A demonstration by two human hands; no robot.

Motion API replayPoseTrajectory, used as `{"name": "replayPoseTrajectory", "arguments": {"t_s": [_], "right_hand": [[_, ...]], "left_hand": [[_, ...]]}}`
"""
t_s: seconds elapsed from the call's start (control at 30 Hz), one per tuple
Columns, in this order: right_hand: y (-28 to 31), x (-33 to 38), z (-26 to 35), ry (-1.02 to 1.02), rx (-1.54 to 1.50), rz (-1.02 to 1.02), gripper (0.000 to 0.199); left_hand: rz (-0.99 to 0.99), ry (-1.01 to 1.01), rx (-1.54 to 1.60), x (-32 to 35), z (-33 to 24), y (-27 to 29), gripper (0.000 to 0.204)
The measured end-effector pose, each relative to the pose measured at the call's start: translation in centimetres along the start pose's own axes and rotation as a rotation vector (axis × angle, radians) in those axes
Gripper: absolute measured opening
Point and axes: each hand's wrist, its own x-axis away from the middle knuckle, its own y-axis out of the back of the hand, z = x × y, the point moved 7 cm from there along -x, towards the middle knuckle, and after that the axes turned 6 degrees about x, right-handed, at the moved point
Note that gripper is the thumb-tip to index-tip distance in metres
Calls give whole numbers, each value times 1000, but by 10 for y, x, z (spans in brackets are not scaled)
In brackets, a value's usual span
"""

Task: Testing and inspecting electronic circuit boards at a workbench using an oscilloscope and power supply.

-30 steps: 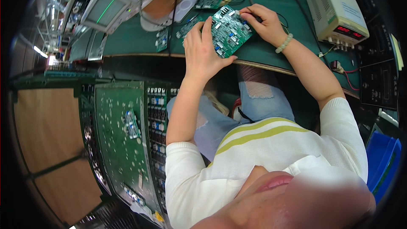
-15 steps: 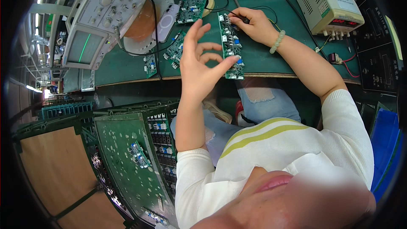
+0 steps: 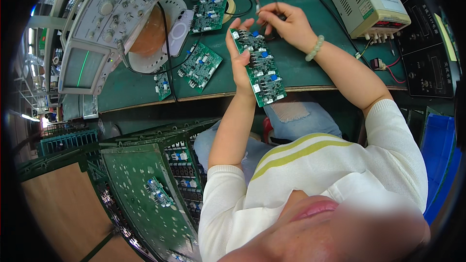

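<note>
My left hand [image 3: 238, 65] grips a long green circuit board [image 3: 264, 75] by its left edge, with the thumb over the face and the fingers behind. The board is tilted above the bench's front edge, its blue and white components facing up. Just beyond its far end, my right hand [image 3: 293, 26] is closed on a thin dark probe [image 3: 275, 6], mostly hidden by the fingers. A cable runs close by those fingertips. Left of the held board, another circuit board [image 3: 201, 66] lies on the bench, and a larger board panel [image 3: 212, 4] lies farther back.
An oscilloscope [image 3: 104, 24] with a green trace stands at the left, and a power supply [image 3: 364, 2] at the far right. A phone [image 3: 181, 33], a tape roll [image 3: 230, 7] and cables lie on the green bench [image 3: 310, 73]. A rack [image 3: 182, 165] of boards stands lower left.
My left hand has gone from spread fingers above the board to gripping it. The board is now raised and tilted, and my right hand has drawn slightly back from its components.
</note>
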Motion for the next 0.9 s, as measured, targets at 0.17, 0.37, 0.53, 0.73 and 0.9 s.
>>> {"name": "replayPoseTrajectory", "arguments": {"t_s": [0.17, 0.37, 0.53, 0.73, 0.9], "right_hand": [[13, 5, 32, 298, 288, -93, 17], [0, 15, 61, 611, 551, -31, 14], [3, 18, 68, 522, 442, -39, 17], [7, 21, 78, 721, 581, -52, 12], [10, 21, 73, 708, 620, -73, 10]], "left_hand": [[73, -66, -386, -6, -29, -3, 88], [192, -284, -980, -11, -45, -13, 85], [269, -291, -1090, -11, -32, -19, 83], [208, -185, -1007, -14, -23, -20, 67], [188, -212, -1003, -13, -20, -16, 57]]}}
